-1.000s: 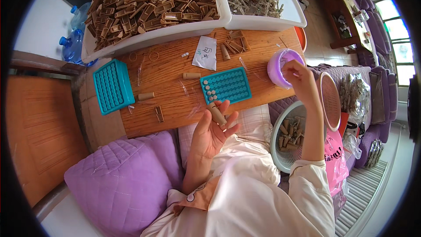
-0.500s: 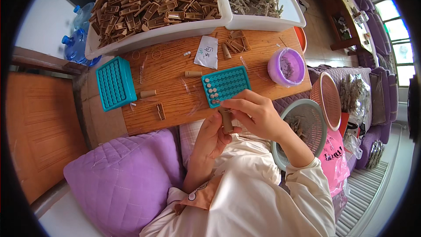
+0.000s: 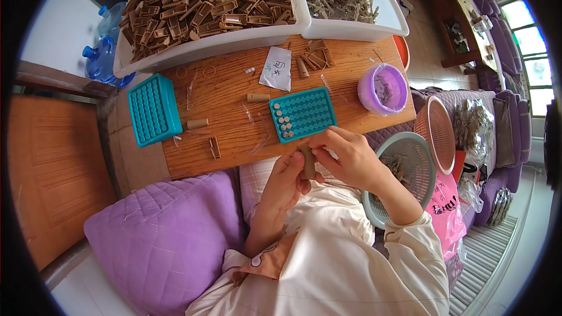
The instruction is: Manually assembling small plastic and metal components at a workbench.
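A tan-brown plastic tube-shaped casing point(image 3: 309, 167) stands nearly upright between my hands, just off the table's near edge. My left hand point(image 3: 284, 182) is closed around it, thumb along its side. The fingers of my right hand point(image 3: 348, 157) are pinched together at the casing's upper right side; whatever they hold there is hidden. Right beyond my hands lies a teal tray point(image 3: 310, 114) of round pockets, with several small silvery round discs point(image 3: 285, 127) in its left columns. Another similar brown casing point(image 3: 258, 98) rests against the tray's left side.
On the wooden table point(image 3: 234, 140) sit a second teal tray point(image 3: 155, 111), loose brown parts point(image 3: 215, 147), a paper slip point(image 3: 275, 69) and a purple bucket point(image 3: 381, 90). White bins point(image 3: 246, 41) of brown casings and metallic-looking pieces stand behind. A grey-green basket point(image 3: 424, 184) is at my right.
Both hands and the casing have shifted slightly right. My right fingers have moved from above the casing's top, near the tray's front corner, to its upper right side.
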Demonstrator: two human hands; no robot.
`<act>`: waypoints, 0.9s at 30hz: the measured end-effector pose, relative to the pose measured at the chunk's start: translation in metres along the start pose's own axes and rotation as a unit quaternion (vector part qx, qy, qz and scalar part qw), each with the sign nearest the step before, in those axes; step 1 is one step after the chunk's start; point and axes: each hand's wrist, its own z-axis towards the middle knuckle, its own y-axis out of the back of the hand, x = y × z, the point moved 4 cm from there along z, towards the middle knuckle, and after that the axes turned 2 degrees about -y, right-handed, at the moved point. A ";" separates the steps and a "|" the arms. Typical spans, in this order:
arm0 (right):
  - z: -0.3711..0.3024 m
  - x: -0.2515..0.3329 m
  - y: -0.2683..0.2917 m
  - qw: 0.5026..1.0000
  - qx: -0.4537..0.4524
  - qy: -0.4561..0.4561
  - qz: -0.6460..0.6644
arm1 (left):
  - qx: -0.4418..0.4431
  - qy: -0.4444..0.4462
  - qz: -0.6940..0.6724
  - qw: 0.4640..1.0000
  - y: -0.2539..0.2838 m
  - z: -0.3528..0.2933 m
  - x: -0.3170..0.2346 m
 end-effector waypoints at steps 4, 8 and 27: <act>-0.001 -0.001 0.000 1.000 -0.006 0.002 0.006 | 0.001 -0.012 0.035 0.999 -0.003 0.001 -0.004; -0.004 0.004 0.005 0.999 -0.032 0.017 0.013 | 0.024 -0.015 0.028 0.999 -0.007 -0.001 -0.006; -0.007 0.024 0.001 0.995 0.005 0.041 -0.090 | 0.034 -0.023 0.091 0.995 -0.007 -0.003 -0.008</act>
